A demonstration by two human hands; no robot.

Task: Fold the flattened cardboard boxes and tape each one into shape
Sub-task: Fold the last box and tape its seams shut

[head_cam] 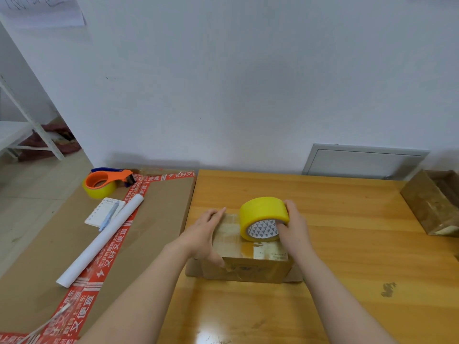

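A small cardboard box (248, 268) stands folded on the wooden table (347, 244), its top covered with shiny clear tape. A yellow tape roll (260, 212) stands on edge on the box's top, toward the far right. My right hand (294, 225) grips the roll from its right side, with the thumb in the patterned core. My left hand (205, 235) lies flat on the left part of the box top, fingers straight and thumb down over the front edge.
Left of the table lies a large flat carton (159, 219) with red printed tape, bearing an orange tape dispenser (106, 181), a notepad with a pen (104, 212) and a white paper roll (101, 240). Another taped box (432, 202) sits at the table's far right. A wall stands behind.
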